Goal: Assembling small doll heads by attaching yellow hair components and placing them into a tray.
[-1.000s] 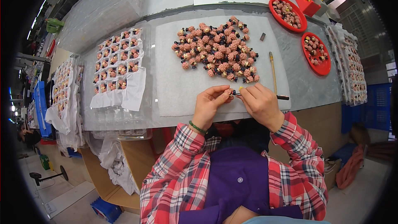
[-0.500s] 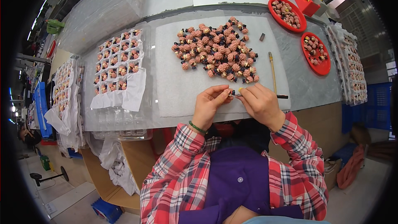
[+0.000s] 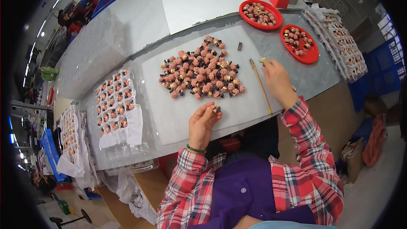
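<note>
My left hand (image 3: 201, 125) pinches a small pink-haired figurine (image 3: 216, 109) at the near edge of the white sheet. Away to the right, my right hand (image 3: 278, 80) is closed around a thin pen-like tool (image 3: 294, 88), mostly hidden by the hand; a yellow bit shows at its fingertips. Between the hands lies a slim yellowish stick (image 3: 260, 85), like a pencil or brush. Beyond my left hand, a heap of similar figurines (image 3: 199, 70) with pink hair and dark parts covers the middle of the white sheet (image 3: 163, 116).
At left stands a compartment tray (image 3: 135, 123) of figurines, with stacked clear plastic trays (image 3: 91, 53) behind it. Red plates (image 3: 311, 59) holding figurines sit at the far right, near more filled trays (image 3: 339, 38). A small dark block (image 3: 240, 46) lies beyond the stick.
My right hand has moved away from the figurine, out to the right and farther forward. My left hand still holds the figurine. The whole view has turned and shifted.
</note>
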The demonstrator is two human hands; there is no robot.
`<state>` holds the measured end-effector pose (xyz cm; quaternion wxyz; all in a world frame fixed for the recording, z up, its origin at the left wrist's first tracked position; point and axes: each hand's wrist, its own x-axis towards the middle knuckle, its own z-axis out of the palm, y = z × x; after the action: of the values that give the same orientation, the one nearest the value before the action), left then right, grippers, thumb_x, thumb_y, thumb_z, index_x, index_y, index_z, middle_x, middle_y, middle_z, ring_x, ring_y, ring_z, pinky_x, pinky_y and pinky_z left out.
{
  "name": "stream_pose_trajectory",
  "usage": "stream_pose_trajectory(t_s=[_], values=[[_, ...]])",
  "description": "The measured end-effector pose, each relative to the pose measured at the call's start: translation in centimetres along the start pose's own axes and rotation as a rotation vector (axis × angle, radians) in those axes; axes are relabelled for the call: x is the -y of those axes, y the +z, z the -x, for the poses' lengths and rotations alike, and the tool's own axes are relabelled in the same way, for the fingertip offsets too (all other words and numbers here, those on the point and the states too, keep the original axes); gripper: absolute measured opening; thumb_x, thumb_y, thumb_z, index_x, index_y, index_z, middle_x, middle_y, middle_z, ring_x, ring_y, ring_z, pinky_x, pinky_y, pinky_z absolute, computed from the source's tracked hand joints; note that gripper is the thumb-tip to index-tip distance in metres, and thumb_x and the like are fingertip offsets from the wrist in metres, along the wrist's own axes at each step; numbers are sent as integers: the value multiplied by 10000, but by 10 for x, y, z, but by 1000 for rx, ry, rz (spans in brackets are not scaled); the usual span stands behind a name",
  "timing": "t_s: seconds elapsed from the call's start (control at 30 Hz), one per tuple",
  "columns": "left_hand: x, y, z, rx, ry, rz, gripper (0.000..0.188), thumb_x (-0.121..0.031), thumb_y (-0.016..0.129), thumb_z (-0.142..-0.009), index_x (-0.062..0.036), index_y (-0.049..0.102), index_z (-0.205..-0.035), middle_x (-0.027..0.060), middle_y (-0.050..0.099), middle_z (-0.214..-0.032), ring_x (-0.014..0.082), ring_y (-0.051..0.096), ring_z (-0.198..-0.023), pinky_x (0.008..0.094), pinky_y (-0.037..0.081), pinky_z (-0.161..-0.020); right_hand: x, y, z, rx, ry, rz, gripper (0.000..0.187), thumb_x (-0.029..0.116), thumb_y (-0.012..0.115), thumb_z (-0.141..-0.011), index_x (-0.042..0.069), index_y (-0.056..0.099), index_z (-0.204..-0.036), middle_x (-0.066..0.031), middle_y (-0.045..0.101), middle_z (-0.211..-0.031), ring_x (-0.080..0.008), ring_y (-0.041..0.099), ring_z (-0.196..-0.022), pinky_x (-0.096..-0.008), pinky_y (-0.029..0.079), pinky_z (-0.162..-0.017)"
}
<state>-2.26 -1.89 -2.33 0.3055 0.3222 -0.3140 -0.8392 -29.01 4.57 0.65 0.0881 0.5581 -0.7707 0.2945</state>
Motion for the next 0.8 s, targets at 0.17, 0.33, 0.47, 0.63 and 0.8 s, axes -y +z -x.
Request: stream_pose_trajectory(t_s=[0.17, 0.33, 0.47, 0.63, 0.8], values=[[-1, 3, -1, 14, -20, 1, 304, -161, 476, -934, 59, 489, -1143, 127, 606, -958, 212, 612, -852, 291, 502, -760, -52, 6, 10, 60, 87, 197, 234, 103, 576, -821, -10, 574, -1025, -164, 544, -901, -347, 554, -806, -404, 452, -706], [-2, 2, 0, -10, -6, -17, 306, -152, 478, -932, 65, 485, -1147, 125, 609, -947, 213, 611, -850, 294, 505, -755, 13, -17, 20, 136, 101, -94, 252, 88, 587, -787, 5, 576, -1025, -154, 518, -892, -337, 544, -810, -415, 448, -708], [-2, 2, -1, 18, -13, 12, 304, -132, 504, -917, 68, 497, -1145, 112, 615, -938, 204, 615, -845, 293, 497, -775, 15, 1, 35, 132, 73, -44, 250, 67, 567, -775, 10, 576, -1018, -150, 523, -856, -333, 548, -801, -399, 452, -698], [-1, 2, -2, 18, 1, 23, 295, -137, 472, -932, 74, 482, -1138, 136, 609, -950, 222, 610, -852, 313, 510, -792, -1, 3, 23, 132, 86, -119, 285, 3, 549, -741, 13, 568, -1025, -145, 539, -869, -336, 547, -823, -418, 449, -729], [-2, 2, 0, 15, 9, 17, 294, -131, 470, -931, 78, 479, -1139, 142, 609, -955, 223, 612, -854, 313, 512, -792, -49, -20, 14, -1, 36, 44, 361, -23, 551, -699, 18, 568, -1058, -154, 556, -917, -338, 546, -847, -411, 442, -758]])
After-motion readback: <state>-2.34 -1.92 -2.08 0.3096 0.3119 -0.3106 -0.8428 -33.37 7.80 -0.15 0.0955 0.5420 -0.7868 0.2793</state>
